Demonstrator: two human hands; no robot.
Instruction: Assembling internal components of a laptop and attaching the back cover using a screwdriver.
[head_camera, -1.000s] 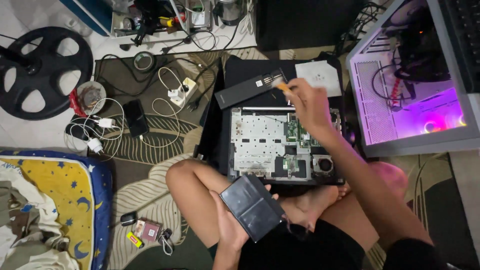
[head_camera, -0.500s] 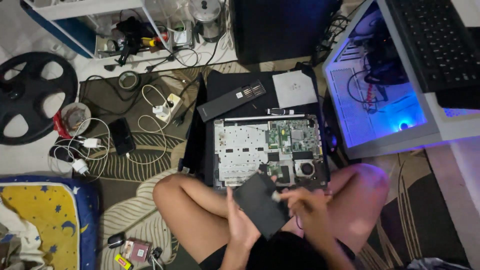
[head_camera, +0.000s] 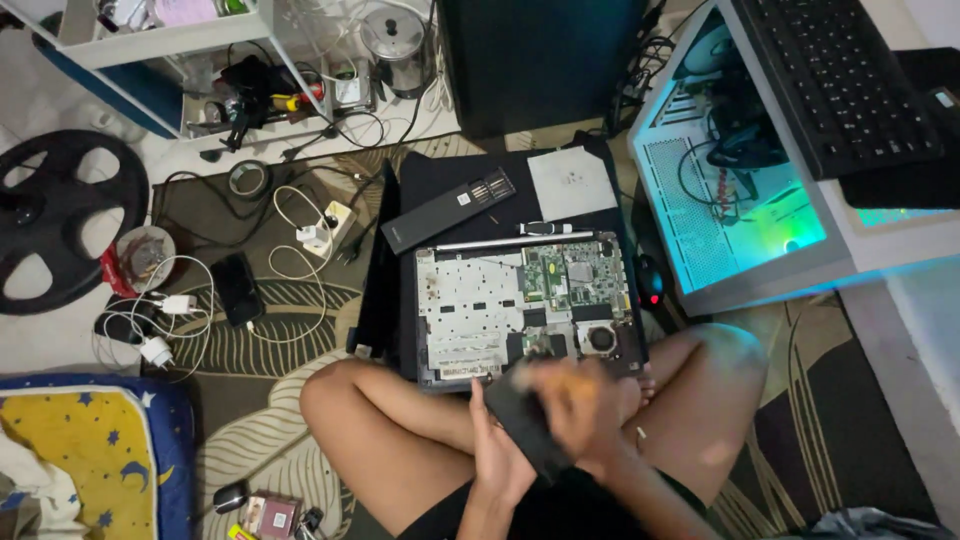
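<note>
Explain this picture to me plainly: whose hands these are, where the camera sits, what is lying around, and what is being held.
There is no machine at work here: a person sits cross-legged on a patterned rug, and the single camera is worn on their head, looking down at their own lap. The left hand grips a flat dark rectangular part from below. The right hand lies over that part; it is blurred, so I cannot tell exactly how its fingers sit or whether it holds a tool. Just beyond the knees lies an opened laptop with its circuit board and fan exposed. Behind it are a long dark case of screwdriver bits and a white sheet of paper. To the right stands a desktop computer case lit from inside, with a black keyboard on top. To the left are white chargers and cables and a black phone.
</note>
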